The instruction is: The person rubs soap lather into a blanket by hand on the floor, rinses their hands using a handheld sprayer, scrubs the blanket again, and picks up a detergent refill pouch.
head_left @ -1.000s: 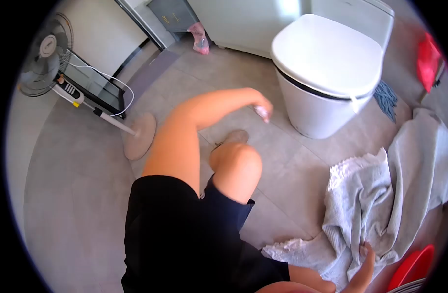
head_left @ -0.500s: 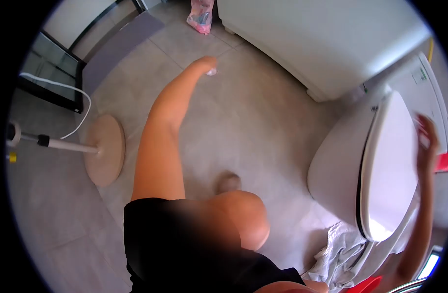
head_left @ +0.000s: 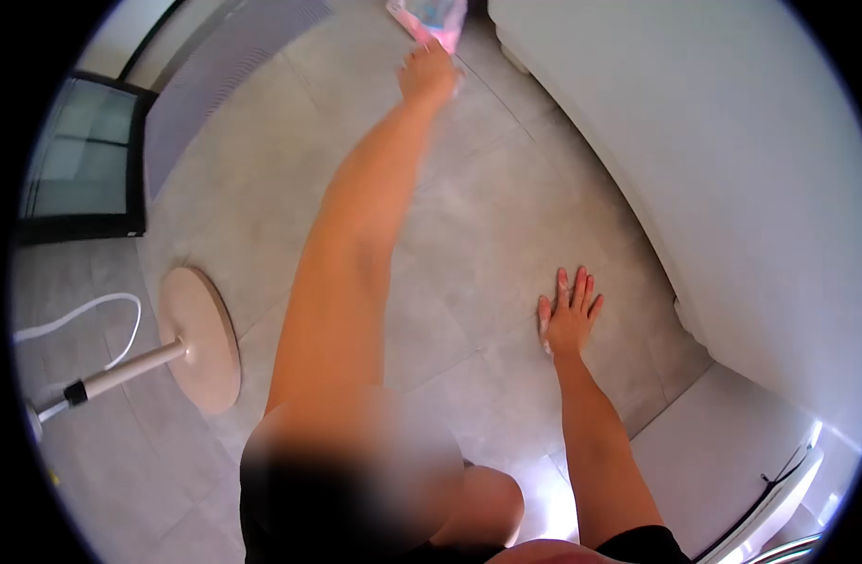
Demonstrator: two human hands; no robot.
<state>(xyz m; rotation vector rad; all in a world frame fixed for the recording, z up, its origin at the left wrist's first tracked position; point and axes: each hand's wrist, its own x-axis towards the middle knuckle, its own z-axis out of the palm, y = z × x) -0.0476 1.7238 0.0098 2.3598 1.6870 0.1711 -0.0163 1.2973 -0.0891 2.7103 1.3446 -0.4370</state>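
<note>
Far ahead at the top of the head view, my left hand [head_left: 429,75] has its fingers closed at the lower corner of a pink plastic bag [head_left: 452,23]. Something bluish shows inside the bag, and its upper part is cut off by the frame edge. A whitish smear or bit shows at the side of this hand. My right hand [head_left: 569,324] lies flat on the grey tiled floor [head_left: 487,273], fingers spread and holding nothing. White residue marks its thumb and fingers.
A large white appliance-like body [head_left: 722,160] stands along the right. A round beige stand base [head_left: 200,338] with a pole and a white cable [head_left: 92,303] is at left. Beyond it are a black-framed glass panel [head_left: 83,155] and a grey mat [head_left: 229,75].
My left hand has reached forward to the pink bag. My right hand has come off the white lidded bin and down onto the floor. The view has shifted forward.
</note>
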